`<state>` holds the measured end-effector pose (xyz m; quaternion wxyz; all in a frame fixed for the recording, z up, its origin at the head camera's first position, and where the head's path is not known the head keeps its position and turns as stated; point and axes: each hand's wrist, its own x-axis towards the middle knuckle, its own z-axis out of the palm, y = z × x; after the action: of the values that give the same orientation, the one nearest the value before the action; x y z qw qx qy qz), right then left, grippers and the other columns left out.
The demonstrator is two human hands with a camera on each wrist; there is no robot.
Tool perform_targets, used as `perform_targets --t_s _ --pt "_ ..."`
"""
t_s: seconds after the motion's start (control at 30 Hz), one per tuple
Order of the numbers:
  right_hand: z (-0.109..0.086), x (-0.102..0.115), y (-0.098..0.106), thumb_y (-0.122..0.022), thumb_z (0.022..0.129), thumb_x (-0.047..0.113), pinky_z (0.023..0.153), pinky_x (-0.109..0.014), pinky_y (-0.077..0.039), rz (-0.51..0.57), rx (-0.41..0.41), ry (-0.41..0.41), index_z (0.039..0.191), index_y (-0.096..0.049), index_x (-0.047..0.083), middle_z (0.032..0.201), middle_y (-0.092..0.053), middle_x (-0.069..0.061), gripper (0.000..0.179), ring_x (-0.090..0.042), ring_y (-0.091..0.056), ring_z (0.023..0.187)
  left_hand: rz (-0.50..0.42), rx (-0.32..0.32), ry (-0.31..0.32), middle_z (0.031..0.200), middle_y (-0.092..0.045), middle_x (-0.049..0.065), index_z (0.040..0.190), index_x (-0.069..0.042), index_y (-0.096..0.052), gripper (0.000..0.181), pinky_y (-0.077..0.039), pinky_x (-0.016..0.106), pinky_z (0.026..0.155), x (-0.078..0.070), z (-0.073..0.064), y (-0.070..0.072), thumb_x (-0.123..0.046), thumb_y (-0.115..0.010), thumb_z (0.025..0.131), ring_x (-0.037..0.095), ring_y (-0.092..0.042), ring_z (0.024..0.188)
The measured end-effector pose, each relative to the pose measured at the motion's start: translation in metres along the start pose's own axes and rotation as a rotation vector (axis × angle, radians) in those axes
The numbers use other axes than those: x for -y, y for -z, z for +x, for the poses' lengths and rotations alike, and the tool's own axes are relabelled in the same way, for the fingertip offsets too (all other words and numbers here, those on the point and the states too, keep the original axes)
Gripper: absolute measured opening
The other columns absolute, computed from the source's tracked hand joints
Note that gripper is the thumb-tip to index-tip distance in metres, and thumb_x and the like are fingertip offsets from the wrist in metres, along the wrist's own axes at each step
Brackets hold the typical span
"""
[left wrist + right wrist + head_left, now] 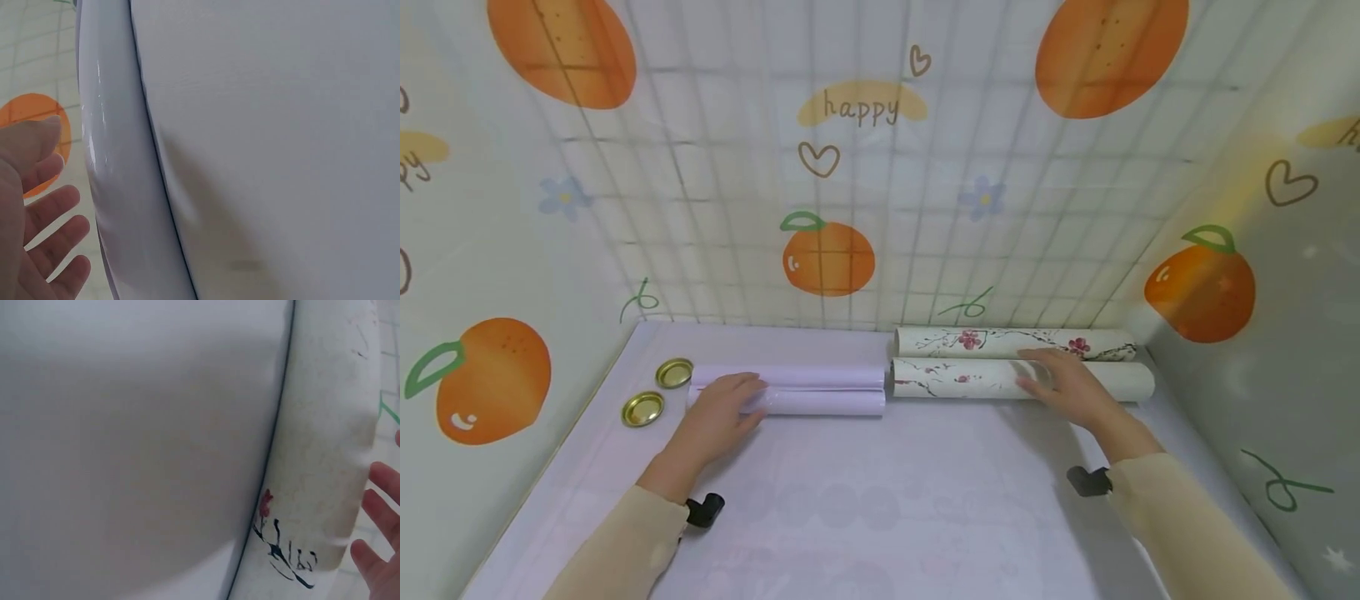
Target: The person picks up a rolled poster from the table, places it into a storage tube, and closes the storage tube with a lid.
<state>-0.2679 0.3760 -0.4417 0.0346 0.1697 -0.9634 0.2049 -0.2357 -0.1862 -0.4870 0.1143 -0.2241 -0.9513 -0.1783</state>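
Two glossy lilac rolls lie side by side at the back left of the table, the front one [827,405] touching the rear one [820,377]. My left hand [724,412] is over their left part, fingers spread; in the left wrist view, the fingers [57,206] appear relaxed beside the lilac surface [122,156]. To the right lie two white rolls printed with blossom branches, a front one [955,383] and a rear one [1015,342]. Over the front one my right hand [1067,390] reaches with loosely bent fingers. In the right wrist view, those fingers [382,506] are at the roll's edge; firm contact is unclear.
Two round gold lids [642,410] [675,373] lie left of the lilac rolls. Behind the rolls rises a grid-lined wall covering [865,183] printed with oranges. The pale tabletop [880,500] stretches in front, with side walls at both edges.
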Motion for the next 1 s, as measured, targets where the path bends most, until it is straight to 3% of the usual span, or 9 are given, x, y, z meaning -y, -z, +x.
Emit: perform_targets --t_s 0.23,0.4,0.7,1.0 --pt "0.007 -0.003 -0.011 -0.064 0.099 0.04 0.106 -0.069 -0.03 -0.064 -0.014 0.041 0.143 -0.052 0.008 0.141 -0.053 -0.023 0.056 -0.049 -0.041 0.131 0.011 0.021 -0.024 0.131 -0.064 0.012 0.129 -0.006 -0.064 0.042 -0.044 0.048 0.108 -0.007 0.004 -0.001 -0.024 -0.074 0.093 0.032 -0.057 0.124" --pt "0.006 -0.005 -0.012 -0.063 0.097 0.046 0.101 -0.072 -0.027 -0.141 -0.015 0.014 0.143 -0.053 0.015 0.143 -0.053 -0.021 0.057 -0.048 -0.04 0.131 0.035 0.048 -0.021 0.133 -0.063 0.012 0.133 -0.007 -0.063 0.045 -0.043 0.05 0.108 -0.008 0.003 -0.001 -0.027 -0.072 0.094 0.034 -0.056 0.125" --pt "0.001 -0.007 -0.019 -0.067 0.095 0.043 0.103 -0.074 -0.023 -0.152 0.007 0.033 0.146 -0.05 0.013 0.146 -0.047 -0.025 0.062 -0.052 -0.033 0.133 0.04 0.055 -0.016 0.131 -0.063 0.011 0.133 -0.009 -0.064 0.045 -0.044 0.051 0.106 -0.007 0.003 -0.003 -0.027 -0.073 0.093 0.034 -0.054 0.124" --pt "0.005 -0.007 -0.022 -0.073 0.089 0.05 0.1 -0.069 -0.022 -0.198 0.011 0.048 0.15 -0.047 0.021 0.147 -0.047 -0.019 0.073 -0.047 -0.033 0.133 0.022 0.07 -0.001 0.131 -0.063 0.012 0.133 -0.01 -0.064 0.044 -0.043 0.051 0.107 -0.003 0.006 -0.006 -0.025 -0.074 0.093 0.034 -0.054 0.125"
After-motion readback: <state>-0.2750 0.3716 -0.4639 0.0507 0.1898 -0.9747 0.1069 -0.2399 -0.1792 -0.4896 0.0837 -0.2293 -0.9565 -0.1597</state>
